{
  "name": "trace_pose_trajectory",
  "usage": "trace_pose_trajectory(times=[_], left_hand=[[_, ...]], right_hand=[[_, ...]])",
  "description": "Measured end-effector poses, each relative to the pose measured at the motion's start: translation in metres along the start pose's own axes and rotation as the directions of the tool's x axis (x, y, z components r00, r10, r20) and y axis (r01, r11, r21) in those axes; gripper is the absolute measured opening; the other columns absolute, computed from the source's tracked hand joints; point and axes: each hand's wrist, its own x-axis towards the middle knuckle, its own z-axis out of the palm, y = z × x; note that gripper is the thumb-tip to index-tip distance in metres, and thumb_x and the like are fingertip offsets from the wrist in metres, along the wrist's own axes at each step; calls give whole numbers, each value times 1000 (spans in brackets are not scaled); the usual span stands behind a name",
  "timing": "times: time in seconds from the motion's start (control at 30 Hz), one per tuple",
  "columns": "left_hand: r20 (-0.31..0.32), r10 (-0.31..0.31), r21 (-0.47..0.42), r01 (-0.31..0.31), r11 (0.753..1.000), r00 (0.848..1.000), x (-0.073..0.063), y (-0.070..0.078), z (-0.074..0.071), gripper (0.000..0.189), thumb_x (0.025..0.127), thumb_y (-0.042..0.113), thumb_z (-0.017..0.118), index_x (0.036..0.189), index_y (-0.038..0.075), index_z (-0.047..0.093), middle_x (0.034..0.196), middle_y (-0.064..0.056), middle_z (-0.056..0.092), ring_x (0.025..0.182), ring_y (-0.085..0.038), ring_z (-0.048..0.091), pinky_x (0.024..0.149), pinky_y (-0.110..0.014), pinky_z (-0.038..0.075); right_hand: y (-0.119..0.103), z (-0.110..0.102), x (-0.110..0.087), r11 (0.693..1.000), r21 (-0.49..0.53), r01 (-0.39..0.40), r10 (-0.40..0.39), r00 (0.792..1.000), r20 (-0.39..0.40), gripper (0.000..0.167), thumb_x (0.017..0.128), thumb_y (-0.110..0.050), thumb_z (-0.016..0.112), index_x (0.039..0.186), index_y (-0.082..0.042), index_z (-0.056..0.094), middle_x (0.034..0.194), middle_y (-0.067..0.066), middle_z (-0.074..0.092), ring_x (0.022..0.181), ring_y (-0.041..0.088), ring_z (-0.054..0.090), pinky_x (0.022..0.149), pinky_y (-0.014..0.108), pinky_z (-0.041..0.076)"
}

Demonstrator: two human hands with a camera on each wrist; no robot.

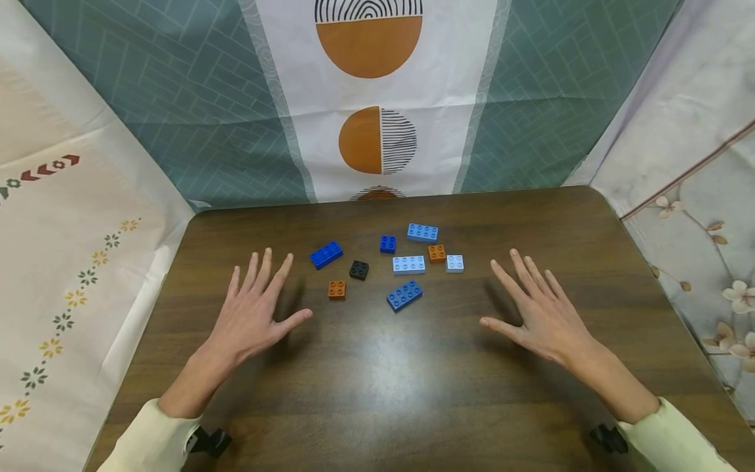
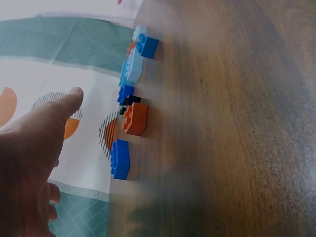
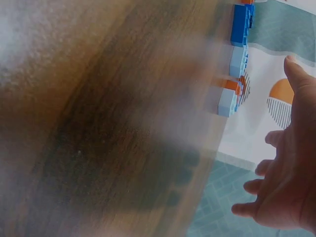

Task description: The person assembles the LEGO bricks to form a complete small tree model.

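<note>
My left hand [image 1: 250, 321] is held above the table with fingers spread, holding nothing. Nearest to it are a dark blue long brick [image 1: 326, 255] and an orange square brick [image 1: 337, 290]. On the other side my right hand [image 1: 545, 314] is spread the same way, also holding nothing. The white small brick [image 1: 455, 263] lies closest to it. Between the hands sit a black brick [image 1: 358, 269], a small blue brick [image 1: 387, 244], a light blue long brick [image 1: 422, 233], a pale long brick [image 1: 409, 265], another orange brick [image 1: 436, 254] and a medium blue long brick [image 1: 404, 295].
The brown wooden table [image 1: 377, 406] has rounded far corners. Behind it hangs a green and white patterned cloth [image 1: 301, 98]. Floral cloths hang at the left [image 1: 77, 262] and right [image 1: 696, 196]. A black strap device [image 1: 209, 442] sits at the left wrist.
</note>
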Motion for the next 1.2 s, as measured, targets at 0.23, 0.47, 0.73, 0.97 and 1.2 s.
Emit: trace_pose_trajectory(times=[0.23, 0.47, 0.73, 0.97, 1.2], left_hand=[[-8, 13, -88, -13, 996, 1000, 10, 5, 2, 112, 97, 69, 65, 172, 12, 4, 177, -18, 0, 163, -39, 3, 127, -65, 10], [31, -8, -263, 16, 965, 999, 20, 14, 5, 118, 97, 59, 73, 170, 16, -8, 178, -9, -6, 163, -35, -2, 128, -62, 11], [82, -59, -431, 89, 898, 995, 27, 20, 18, 115, 98, 41, 79, 171, 20, -7, 177, -10, -3, 161, -39, 13, 121, -67, 27], [13, -52, -532, 51, 845, 999, 28, 17, 33, 97, 97, 27, 81, 171, 12, 20, 169, -24, 29, 152, -44, 34, 120, -62, 33], [-56, -32, -617, -9, 787, 998, 31, 12, 50, 81, 96, 17, 82, 163, 5, 40, 163, -16, 43, 150, -37, 43, 120, -58, 37]], right_hand=[[6, 1, 13, 986, 160, -53, 43, 997, 67, 114, 93, -66, 73, 173, -19, 7, 178, 13, -2, 160, 45, 16, 122, 71, 20], [6, 4, 33, 935, 332, -127, 85, 987, 138, 121, 92, -61, 78, 172, -24, -4, 178, 12, -3, 159, 47, 16, 117, 76, 25], [3, 13, 57, 878, 470, -97, 46, 992, 120, 115, 93, -46, 83, 172, -20, 4, 177, 12, 10, 158, 44, 21, 120, 69, 28], [-2, 25, 83, 841, 541, -5, -2, 1000, 13, 94, 94, -26, 85, 168, -13, 30, 170, 15, 33, 152, 42, 37, 117, 64, 38], [-4, 35, 110, 783, 621, -20, 36, 999, -14, 71, 93, -15, 85, 157, -8, 53, 158, 12, 52, 146, 35, 49, 116, 56, 43]])
